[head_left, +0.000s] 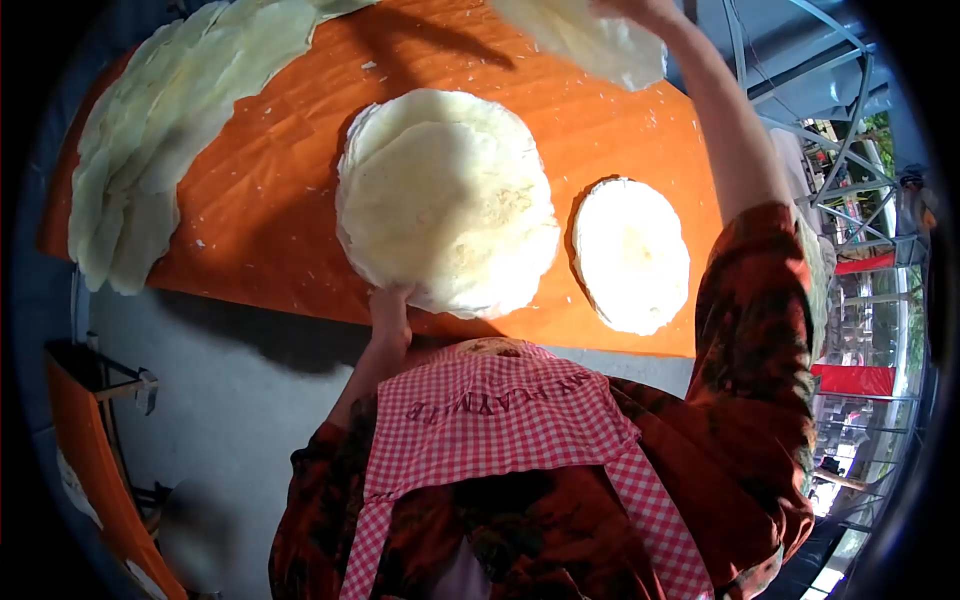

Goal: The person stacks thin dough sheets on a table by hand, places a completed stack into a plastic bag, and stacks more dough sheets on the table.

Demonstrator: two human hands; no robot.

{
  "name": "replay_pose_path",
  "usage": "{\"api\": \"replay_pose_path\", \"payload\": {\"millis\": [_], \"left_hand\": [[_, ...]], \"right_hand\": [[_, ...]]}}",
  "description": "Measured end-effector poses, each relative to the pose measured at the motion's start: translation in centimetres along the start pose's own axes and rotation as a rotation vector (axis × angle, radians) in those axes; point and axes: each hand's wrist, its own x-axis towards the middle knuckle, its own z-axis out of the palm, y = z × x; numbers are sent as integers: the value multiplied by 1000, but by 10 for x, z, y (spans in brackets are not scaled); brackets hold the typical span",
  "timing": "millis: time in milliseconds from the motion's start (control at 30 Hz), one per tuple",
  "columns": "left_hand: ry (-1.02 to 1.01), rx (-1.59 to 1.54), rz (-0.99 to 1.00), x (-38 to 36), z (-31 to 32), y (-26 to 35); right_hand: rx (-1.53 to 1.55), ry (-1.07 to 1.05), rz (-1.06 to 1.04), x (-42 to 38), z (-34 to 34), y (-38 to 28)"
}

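Observation:
A large stack of thin round flatbread sheets, pale and uneven at the rim, lies in the middle of an orange-covered table. My left hand touches its near left edge with fingers a little apart; their tips are partly hidden. At the far right, my right hand grips a thin, see-through flatbread sheet by its edge. The top of the frame cuts off part of that hand and sheet. A smaller round stack lies to the right of the large one.
Overlapping pale sheets cover the table's left side and hang over its near edge. Small white crumbs dot the orange cover. Another orange surface stands at lower left, and a metal frame rises on the right.

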Motion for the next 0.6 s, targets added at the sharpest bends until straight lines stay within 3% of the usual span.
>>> {"api": "replay_pose_path", "payload": {"millis": [33, 100, 200, 300, 533, 600], "left_hand": [[-13, -4, 9, -5, 3, 5], [-31, -21, 33, -15, 11, 15], [-113, -87, 117, -13, 5, 8], [-145, 2, 134, -12, 5, 6], [-183, -22, 81, -21, 9, 9], [-223, -77, 53, -15, 13, 9]], "right_hand": [[482, 63, 260, -17, -16, -26], [290, 187, -109, -46, 45, -53], [319, -53, 80, -138, 70, -194], [476, -36, -117, -207, 142, -290], [493, -9, -114, -223, 114, -312], [622, -55, -124, -240, 122, -324]]}}
